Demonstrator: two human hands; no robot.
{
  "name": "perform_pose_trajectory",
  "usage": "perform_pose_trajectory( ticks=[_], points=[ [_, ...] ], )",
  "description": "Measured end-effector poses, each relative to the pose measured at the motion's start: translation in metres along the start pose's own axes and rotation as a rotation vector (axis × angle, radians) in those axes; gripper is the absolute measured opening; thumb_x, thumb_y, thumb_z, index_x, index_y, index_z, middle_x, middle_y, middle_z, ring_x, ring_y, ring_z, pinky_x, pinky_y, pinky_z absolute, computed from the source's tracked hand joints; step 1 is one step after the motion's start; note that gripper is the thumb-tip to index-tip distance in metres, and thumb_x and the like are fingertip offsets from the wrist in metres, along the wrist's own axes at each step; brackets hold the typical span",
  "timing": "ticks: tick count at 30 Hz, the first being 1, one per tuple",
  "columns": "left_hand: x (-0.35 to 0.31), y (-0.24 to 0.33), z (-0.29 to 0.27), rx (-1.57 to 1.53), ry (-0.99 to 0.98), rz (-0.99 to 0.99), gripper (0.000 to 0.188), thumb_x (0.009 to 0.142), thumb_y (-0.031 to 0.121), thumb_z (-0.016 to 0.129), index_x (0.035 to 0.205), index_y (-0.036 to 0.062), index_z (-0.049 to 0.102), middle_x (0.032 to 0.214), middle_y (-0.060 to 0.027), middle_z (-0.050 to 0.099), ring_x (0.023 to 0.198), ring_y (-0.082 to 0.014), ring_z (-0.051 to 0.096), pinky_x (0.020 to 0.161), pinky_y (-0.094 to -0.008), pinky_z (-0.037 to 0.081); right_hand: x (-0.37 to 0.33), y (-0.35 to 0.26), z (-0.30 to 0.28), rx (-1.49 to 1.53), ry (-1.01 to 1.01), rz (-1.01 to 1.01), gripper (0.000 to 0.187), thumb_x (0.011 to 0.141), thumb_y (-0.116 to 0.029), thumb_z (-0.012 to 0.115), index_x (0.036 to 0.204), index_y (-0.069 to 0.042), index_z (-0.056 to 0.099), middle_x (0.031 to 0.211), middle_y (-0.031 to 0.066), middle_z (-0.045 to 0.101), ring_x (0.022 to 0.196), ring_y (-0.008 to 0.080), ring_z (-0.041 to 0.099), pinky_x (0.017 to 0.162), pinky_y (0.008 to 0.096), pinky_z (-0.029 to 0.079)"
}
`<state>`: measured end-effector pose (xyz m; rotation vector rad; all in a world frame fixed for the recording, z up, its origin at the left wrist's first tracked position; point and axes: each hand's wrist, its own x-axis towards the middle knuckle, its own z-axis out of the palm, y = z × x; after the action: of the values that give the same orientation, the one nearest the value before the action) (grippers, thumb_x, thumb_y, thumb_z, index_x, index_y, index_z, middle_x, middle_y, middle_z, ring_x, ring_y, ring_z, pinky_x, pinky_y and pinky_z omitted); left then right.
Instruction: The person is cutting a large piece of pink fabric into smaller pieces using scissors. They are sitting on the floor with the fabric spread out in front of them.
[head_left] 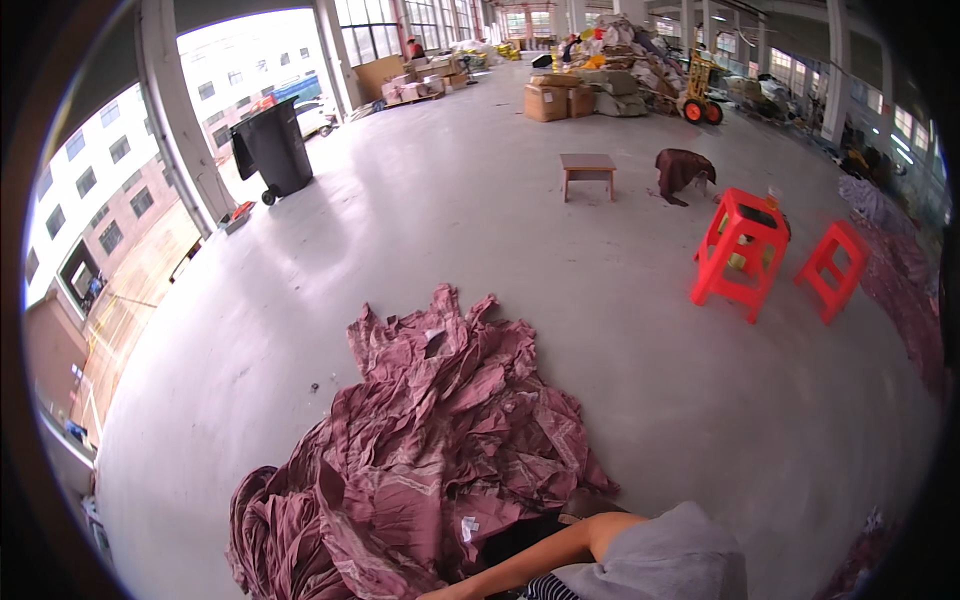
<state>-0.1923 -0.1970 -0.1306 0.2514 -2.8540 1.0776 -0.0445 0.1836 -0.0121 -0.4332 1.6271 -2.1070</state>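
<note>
A large heap of crumpled mauve patterned cloth point(440, 440) lies on the floor in front of me, with small white tags on it. My right arm, bare below a grey sleeve, reaches down and left across the near edge of the cloth. Its hand is cut off by the lower edge of the picture, so what it touches is hidden. My left hand is out of the picture too. Beside my arm, a dark patch and a bit of striped fabric point(550, 588) show at the near edge.
Two red plastic stools point(740, 250) stand at the right, one with a dark flat object on top. Beyond are a small wooden stool point(588, 170) and a stool draped in brown cloth point(685, 170). A black wheeled bin point(275, 150) stands far left; boxes point(548, 102) and sacks are piled behind.
</note>
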Motion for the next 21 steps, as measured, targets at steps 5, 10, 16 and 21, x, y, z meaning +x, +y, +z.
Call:
perform_pose_trajectory(
  ticks=[5,10,16,21],
  points=[
    [-0.018,-0.016,-0.012,-0.114,-0.036,-0.021,0.047,0.095,0.027,0.023,0.141,0.0218,0.032,0.141,-0.0029,0.039,0.128,-0.0223,0.036,0.1,-0.0463,0.031,-0.001,0.072,-0.021,0.08,0.053,0.277,0.013,0.086,-0.017,0.059,0.089,-0.004,0.06,0.055,0.001,0.048,0.045,0.01,0.042,0.042,0.0282,0.033],
    [-0.027,-0.006,-0.028,-0.231,-0.044,-0.015,0.045,0.094,0.025,0.026,0.138,0.0205,0.034,0.137,-0.0031,0.041,0.125,-0.0217,0.038,0.098,-0.045,0.032,-0.009,0.12,-0.035,0.167,0.105,0.4,0.011,0.084,-0.014,0.059,0.09,-0.006,0.063,0.052,0.0008,0.049,0.04,0.0097,0.041,0.038,0.0278,0.031],
    [-0.041,-0.009,-0.039,-0.362,-0.042,-0.034,0.043,0.093,0.023,0.029,0.135,0.0189,0.037,0.132,-0.0034,0.043,0.12,-0.021,0.039,0.095,-0.0433,0.033,-0.015,0.072,-0.03,0.238,0.12,0.353,0.012,0.085,-0.013,0.057,0.094,-0.007,0.064,0.052,-0.0004,0.046,0.04,0.0086,0.038,0.038,0.0269,0.029],
    [-0.047,-0.006,-0.046,-0.473,-0.016,-0.003,0.041,0.092,0.022,0.031,0.132,0.0175,0.04,0.129,-0.0037,0.045,0.117,-0.0204,0.041,0.093,-0.0419,0.034,-0.018,0.057,-0.035,0.052,0.096,0.334,0.014,0.088,-0.016,0.056,0.096,-0.007,0.062,0.053,-0.0005,0.047,0.038,0.0089,0.035,0.036,0.0275,0.027]
  ],
)
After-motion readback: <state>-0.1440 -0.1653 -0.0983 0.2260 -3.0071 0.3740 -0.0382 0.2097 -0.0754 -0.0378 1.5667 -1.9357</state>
